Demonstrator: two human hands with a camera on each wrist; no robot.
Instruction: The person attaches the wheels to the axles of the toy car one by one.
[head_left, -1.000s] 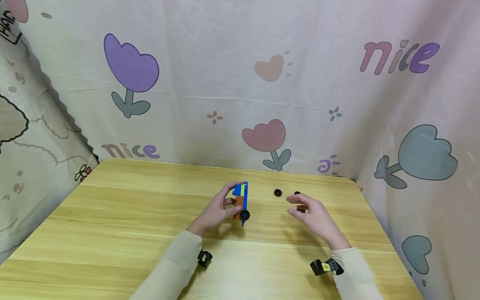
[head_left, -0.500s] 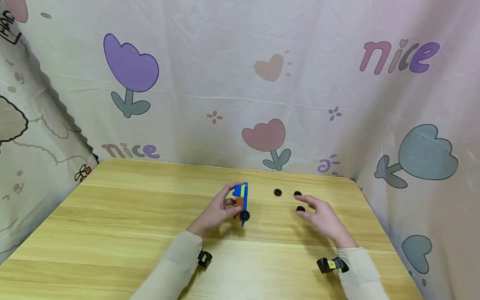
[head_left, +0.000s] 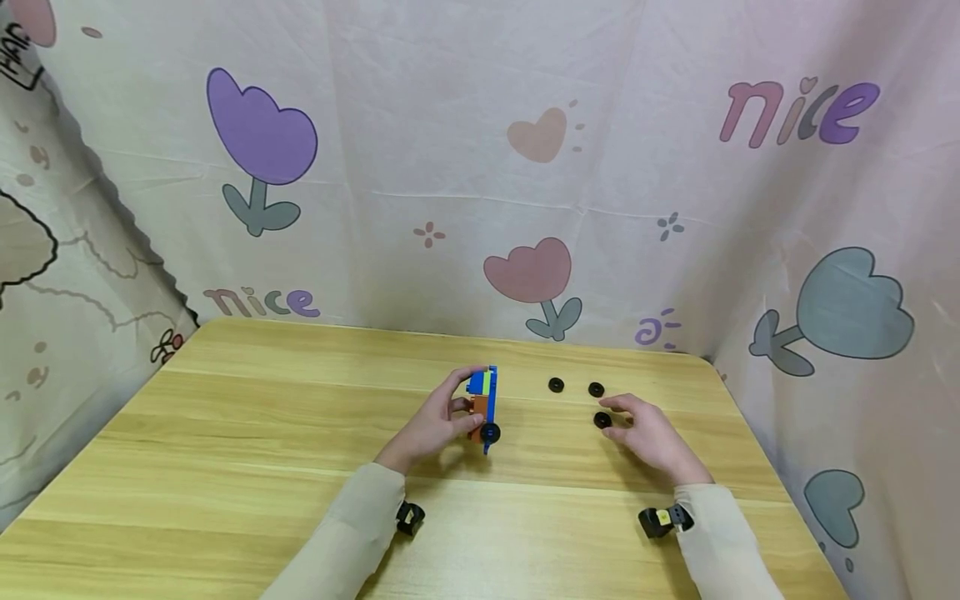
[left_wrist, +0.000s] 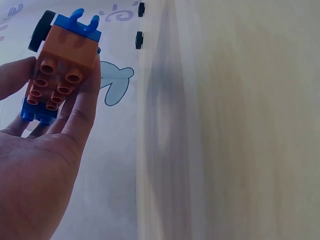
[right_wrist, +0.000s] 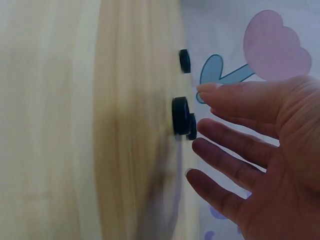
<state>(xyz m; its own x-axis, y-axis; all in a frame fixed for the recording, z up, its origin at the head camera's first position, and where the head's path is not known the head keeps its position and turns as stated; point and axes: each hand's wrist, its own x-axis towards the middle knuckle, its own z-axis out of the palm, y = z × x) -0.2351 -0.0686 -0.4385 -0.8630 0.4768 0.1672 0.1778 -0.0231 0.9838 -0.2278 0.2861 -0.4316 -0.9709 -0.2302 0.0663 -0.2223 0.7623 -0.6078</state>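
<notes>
My left hand [head_left: 431, 423] grips a toy block car [head_left: 481, 406] of orange and blue bricks, with a small yellow-green piece. One black wheel [head_left: 490, 433] is fitted near the car's lower end. In the left wrist view, orange studs and two blue hooks show on the car [left_wrist: 70, 47], held between thumb and fingers. My right hand [head_left: 654, 437] hovers beside a loose black wheel [head_left: 602, 420], thumb and fingers spread and holding nothing. Two more loose wheels lie beyond: one wheel [head_left: 596, 389] just behind, another wheel [head_left: 556, 385] to its left.
The wooden table [head_left: 247, 433] reaches back to a printed curtain [head_left: 405, 167] along its rear edge. Curtain also hangs at both sides. Each wrist wears a black camera strap, such as the right strap [head_left: 666, 521].
My right hand has moved right and then lower, now beside the nearest loose wheel; all three wheels show fully. The left hand and toy car have barely moved.
</notes>
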